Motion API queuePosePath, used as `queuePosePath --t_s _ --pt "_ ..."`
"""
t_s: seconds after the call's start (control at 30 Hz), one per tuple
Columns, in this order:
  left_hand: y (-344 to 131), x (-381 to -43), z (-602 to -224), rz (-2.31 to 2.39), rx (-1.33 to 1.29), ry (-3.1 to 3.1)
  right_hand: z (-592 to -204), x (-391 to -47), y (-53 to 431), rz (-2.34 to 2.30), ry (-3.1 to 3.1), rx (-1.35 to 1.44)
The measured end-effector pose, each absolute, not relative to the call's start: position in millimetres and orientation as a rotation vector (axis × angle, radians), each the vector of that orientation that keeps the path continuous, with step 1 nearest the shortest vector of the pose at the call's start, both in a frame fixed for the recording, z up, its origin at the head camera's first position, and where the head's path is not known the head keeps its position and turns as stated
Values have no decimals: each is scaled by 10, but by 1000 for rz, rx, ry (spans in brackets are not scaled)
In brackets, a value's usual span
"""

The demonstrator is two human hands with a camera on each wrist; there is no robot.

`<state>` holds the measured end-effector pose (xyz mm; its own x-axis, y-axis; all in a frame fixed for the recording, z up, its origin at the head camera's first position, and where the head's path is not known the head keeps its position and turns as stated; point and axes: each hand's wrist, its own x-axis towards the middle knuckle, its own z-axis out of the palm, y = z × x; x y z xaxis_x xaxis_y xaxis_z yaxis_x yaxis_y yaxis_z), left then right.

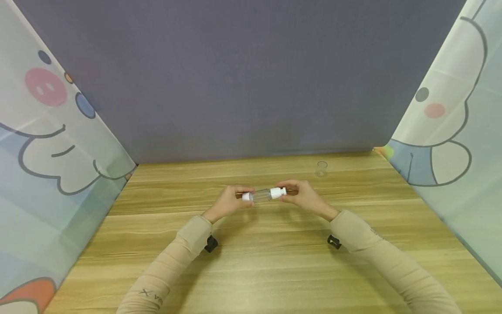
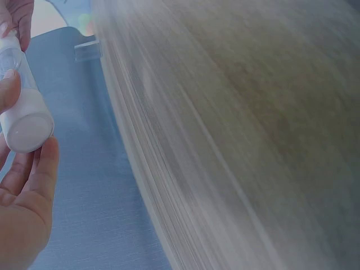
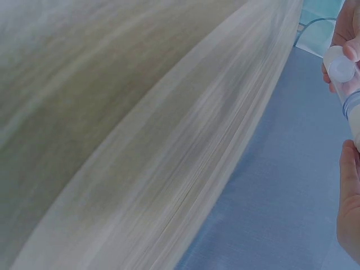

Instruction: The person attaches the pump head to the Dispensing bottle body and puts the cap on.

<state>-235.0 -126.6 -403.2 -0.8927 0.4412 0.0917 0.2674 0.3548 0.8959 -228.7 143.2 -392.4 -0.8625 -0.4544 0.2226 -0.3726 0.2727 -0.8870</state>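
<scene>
A clear pump bottle point(image 1: 261, 195) with a white base and a white pump top point(image 1: 278, 192) lies sideways in the air between both hands, above the table. My left hand point(image 1: 229, 203) grips its white base end, thumb on the near side, as the left wrist view also shows with the round bottom point(image 2: 29, 133) facing the camera. At the other end my right hand point(image 1: 303, 196) holds the white pump top between thumb and fingers. In the right wrist view, the clear body point(image 3: 347, 84) is partly cut off by the frame edge.
A small clear cap point(image 1: 321, 168) stands on the wooden table point(image 1: 266, 261), behind and to the right of the right hand. A grey panel point(image 1: 251, 87) rises behind the table, with cartoon-printed curtains point(image 1: 51, 131) at the sides.
</scene>
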Motion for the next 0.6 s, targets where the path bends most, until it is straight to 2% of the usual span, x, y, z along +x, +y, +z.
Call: queuePosePath --t_s 0.6 --pt "-1259 -2347 -4025 1582 641 2440 -3902 -2270 1452 -1621 2473 -750"
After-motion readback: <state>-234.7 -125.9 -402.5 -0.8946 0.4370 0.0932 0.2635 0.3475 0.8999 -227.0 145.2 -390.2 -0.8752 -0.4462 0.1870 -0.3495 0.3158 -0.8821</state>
